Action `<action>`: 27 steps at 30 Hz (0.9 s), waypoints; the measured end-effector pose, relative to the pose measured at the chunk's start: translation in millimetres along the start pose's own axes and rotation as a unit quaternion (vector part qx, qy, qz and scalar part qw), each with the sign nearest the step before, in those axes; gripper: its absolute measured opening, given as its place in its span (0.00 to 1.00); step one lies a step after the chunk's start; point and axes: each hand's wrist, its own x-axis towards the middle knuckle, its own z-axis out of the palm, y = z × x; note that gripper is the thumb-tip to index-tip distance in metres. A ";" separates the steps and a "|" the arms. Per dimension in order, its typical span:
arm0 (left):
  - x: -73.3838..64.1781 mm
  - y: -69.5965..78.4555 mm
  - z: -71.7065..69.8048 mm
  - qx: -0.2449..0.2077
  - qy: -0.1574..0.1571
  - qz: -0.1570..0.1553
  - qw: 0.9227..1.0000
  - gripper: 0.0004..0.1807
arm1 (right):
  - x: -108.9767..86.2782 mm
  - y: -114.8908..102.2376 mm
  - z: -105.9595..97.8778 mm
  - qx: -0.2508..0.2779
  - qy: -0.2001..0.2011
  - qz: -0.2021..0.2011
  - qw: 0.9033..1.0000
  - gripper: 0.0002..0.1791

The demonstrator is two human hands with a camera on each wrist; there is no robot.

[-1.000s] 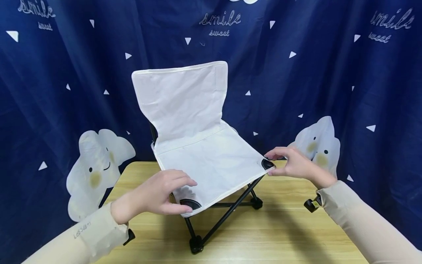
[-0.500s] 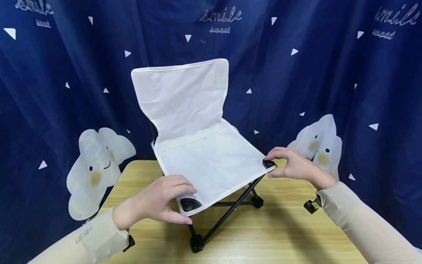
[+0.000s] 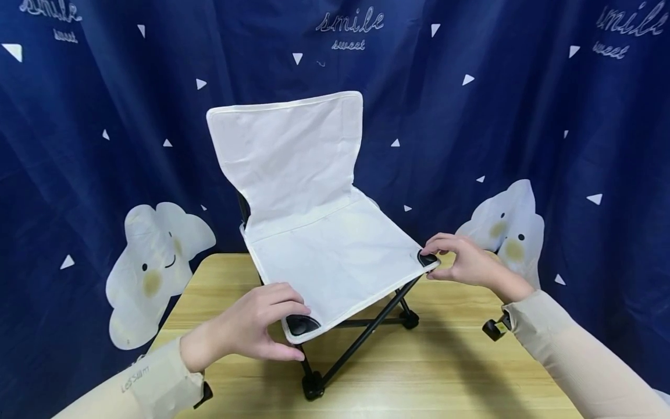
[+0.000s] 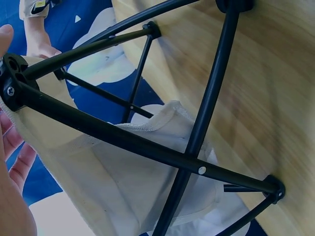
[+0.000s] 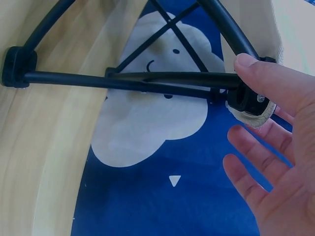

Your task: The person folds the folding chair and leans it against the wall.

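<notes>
A white folding chair (image 3: pixel 324 244) with a fabric seat and back stands unfolded on the wooden table (image 3: pixel 366 390). Its crossed black tubes (image 4: pixel 118 140) run below the seat. My left hand (image 3: pixel 262 323) holds the near left seat corner, fingers over the top near a black corner patch (image 3: pixel 302 325) and thumb below. On the right seat corner my right hand (image 3: pixel 466 261) has its fingers on the top patch and thumb underneath. The right wrist view shows that thumb (image 5: pixel 266 73) against the black plastic joint (image 5: pixel 248 101) under the corner. The left fingers are partly hidden behind the fabric in the left wrist view.
A dark blue curtain (image 3: pixel 445 134) with white clouds and triangles hangs close behind the table. Black feet (image 3: pixel 313 385) of the chair rest on the tabletop. A small black device (image 3: pixel 494 329) sits at the right sleeve cuff.
My left hand has shifted down a little at its corner, and its thumb has dropped from the seat's edge to below it. The right hand stays at its corner; the chair keeps its shape.
</notes>
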 end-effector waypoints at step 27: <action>-4.3 3.5 2.8 0.002 0.031 0.046 0.998 0.17 | -2.4 -1.2 4.2 0.039 0.022 0.009 0.999 0.23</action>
